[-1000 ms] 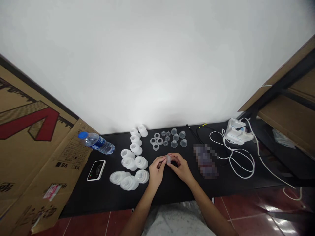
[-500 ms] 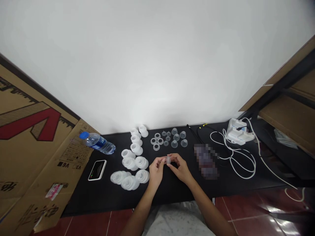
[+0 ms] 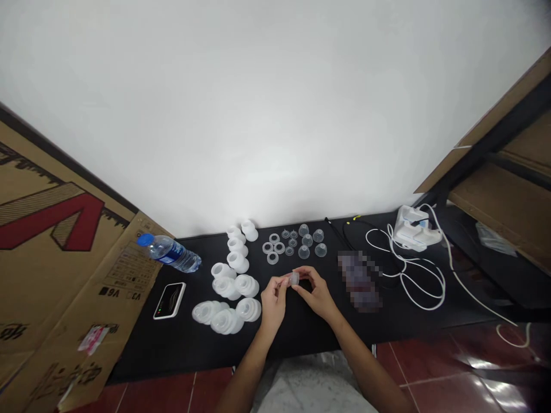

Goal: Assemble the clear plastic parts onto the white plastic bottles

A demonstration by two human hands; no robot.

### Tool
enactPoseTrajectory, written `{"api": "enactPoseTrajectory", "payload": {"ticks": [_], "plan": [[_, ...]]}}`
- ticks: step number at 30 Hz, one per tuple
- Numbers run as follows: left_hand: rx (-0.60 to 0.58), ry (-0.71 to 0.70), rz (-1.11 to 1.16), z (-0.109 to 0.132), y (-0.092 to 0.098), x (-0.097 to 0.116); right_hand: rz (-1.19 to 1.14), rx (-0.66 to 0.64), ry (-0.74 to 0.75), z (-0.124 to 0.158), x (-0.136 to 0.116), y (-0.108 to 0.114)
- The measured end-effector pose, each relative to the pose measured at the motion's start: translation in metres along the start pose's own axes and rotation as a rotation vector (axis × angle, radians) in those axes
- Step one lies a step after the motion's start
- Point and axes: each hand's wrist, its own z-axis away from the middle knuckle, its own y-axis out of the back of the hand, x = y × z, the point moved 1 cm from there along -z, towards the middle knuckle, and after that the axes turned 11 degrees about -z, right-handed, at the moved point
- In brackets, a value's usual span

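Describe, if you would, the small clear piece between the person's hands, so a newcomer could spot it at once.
On the black table, the left hand and right hand meet at the centre. Pinched between them is a small clear plastic piece, held up, unlike the clear cups beyond.

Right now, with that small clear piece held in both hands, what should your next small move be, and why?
Probably set the small clear plastic piece down by the clear rings and small clear cups: the left hand and right hand both hold it in their fingers, and it looks most like those parts.
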Motion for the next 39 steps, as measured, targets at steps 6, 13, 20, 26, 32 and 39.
{"api": "enactPoseTrajectory", "payload": {"ticks": [6, 13, 20, 26, 32, 39], "plan": [[0.028, 0.081, 0.096, -0.0017, -0.0013, -0.0039, -0.04, -0.067, -0.007, 0.0003, 0.0007, 0.0048], [0.026, 0.11, 0.137, -0.0039, -0.0025, -0.0036, -0.067, -0.065, -0.013, 0.0017, 0.0027, 0.0055], [0.005, 0.052, 0.027, -0.0001, 0.0002, -0.0031, 0.003, -0.012, 0.0, 0.0032, 0.0015, 0.0041], [0.003, 0.051, 0.03, 0.0011, 0.0016, -0.0006, 0.003, -0.021, -0.004, 0.0026, -0.0009, 0.0055], [0.022, 0.082, 0.185, 0.0008, -0.0023, 0.0005, -0.12, 0.003, -0.012, -0.0004, -0.0016, 0.0054], [-0.044, 0.057, 0.134, 0.0003, -0.0032, -0.002, -0.133, 0.078, -0.039, -0.0025, 0.0038, 0.0057]]}}
